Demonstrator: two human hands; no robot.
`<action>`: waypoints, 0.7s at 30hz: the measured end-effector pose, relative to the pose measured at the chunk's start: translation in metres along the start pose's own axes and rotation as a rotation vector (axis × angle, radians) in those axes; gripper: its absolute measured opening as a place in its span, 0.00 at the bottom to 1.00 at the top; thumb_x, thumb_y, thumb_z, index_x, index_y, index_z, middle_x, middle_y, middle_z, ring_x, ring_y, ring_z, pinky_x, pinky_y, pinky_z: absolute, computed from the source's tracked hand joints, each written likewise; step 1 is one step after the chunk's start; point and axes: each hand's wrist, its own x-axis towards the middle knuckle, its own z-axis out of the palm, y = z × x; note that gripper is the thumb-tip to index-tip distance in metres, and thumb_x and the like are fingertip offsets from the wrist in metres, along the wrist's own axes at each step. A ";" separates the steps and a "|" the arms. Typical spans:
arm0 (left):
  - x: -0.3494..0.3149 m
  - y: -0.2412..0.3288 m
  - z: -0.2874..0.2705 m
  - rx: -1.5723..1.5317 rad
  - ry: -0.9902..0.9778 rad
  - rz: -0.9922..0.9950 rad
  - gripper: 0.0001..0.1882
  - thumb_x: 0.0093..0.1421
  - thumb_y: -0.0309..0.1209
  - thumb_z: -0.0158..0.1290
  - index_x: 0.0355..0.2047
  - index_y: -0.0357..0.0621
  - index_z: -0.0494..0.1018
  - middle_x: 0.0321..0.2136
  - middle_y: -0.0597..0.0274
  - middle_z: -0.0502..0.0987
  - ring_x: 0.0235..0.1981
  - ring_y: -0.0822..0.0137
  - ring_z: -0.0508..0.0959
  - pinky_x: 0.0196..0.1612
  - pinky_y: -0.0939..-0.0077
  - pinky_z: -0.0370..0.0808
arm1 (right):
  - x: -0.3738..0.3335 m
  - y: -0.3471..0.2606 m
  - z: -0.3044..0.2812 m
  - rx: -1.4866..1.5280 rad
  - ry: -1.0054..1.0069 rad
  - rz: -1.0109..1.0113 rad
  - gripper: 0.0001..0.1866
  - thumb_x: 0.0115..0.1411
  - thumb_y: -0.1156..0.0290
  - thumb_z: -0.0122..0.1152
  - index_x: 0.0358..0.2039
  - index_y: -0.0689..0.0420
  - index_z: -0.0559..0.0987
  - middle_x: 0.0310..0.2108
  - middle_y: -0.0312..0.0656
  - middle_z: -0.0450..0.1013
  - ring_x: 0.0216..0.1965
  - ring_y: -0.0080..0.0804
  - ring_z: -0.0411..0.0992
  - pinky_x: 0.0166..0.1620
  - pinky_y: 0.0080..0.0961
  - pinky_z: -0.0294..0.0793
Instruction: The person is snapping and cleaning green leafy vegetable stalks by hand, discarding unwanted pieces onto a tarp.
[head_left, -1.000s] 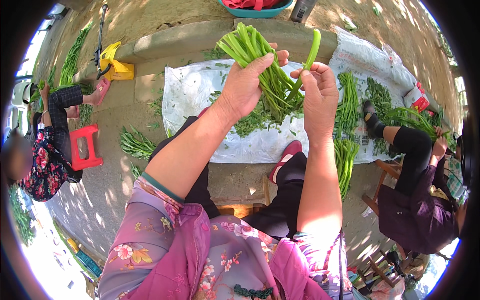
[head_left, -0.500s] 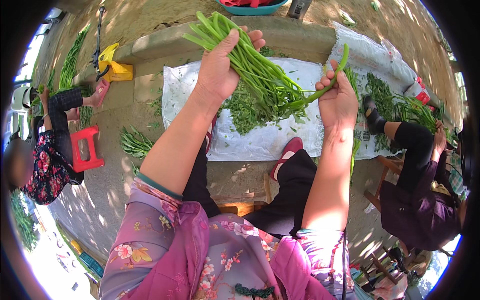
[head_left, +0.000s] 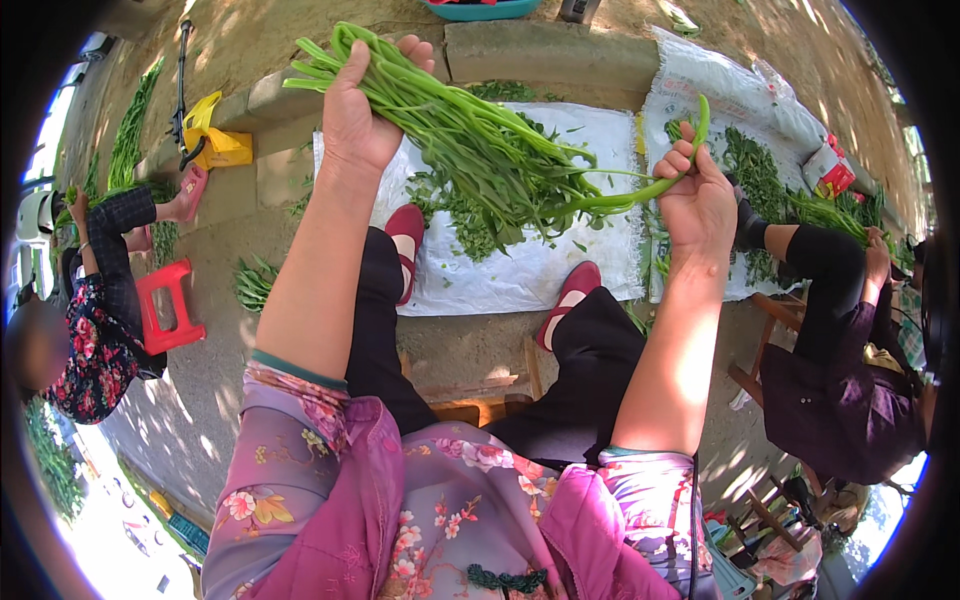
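My left hand is closed around a thick bunch of long-stemmed leafy greens, its cut stem ends pointing up and left. The leafy tips hang toward the right over a white sheet. Between the fingers of my right hand is a single thick green stem, bent upward at its end. That stem runs left to the tips of the bunch, and I cannot tell whether it is joined to it. Loose leaves are piled on the sheet below the bunch.
A red stool and a seated person with greens are at left. Another seated person handles greens at right. A stone curb, yellow bag and teal basin lie at the far side. More greens rest on the ground.
My left hand has moved left with the bunch, and my right hand slightly right with the stem. The gap between my hands is wider.
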 end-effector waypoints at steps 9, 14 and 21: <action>0.009 0.023 -0.017 0.014 0.146 0.115 0.19 0.67 0.38 0.37 0.43 0.31 0.65 0.43 0.48 0.72 0.46 0.53 0.73 0.56 0.54 0.67 | 0.000 -0.020 -0.014 0.089 0.016 0.011 0.15 0.67 0.71 0.39 0.47 0.69 0.64 0.25 0.36 0.59 0.25 0.24 0.58 0.27 0.21 0.60; 0.014 0.030 -0.026 -0.006 0.146 0.137 0.18 0.67 0.37 0.37 0.43 0.32 0.64 0.43 0.48 0.73 0.47 0.53 0.73 0.57 0.54 0.66 | 0.002 -0.029 -0.022 0.129 -0.009 0.021 0.15 0.67 0.71 0.38 0.48 0.70 0.63 0.25 0.36 0.58 0.24 0.24 0.58 0.26 0.20 0.60; 0.014 0.045 -0.039 0.053 0.186 0.167 0.20 0.67 0.39 0.34 0.44 0.31 0.63 0.42 0.46 0.72 0.45 0.52 0.73 0.53 0.55 0.69 | 0.000 -0.037 -0.024 0.079 0.022 -0.010 0.15 0.67 0.71 0.39 0.48 0.70 0.63 0.25 0.37 0.58 0.24 0.24 0.58 0.25 0.20 0.60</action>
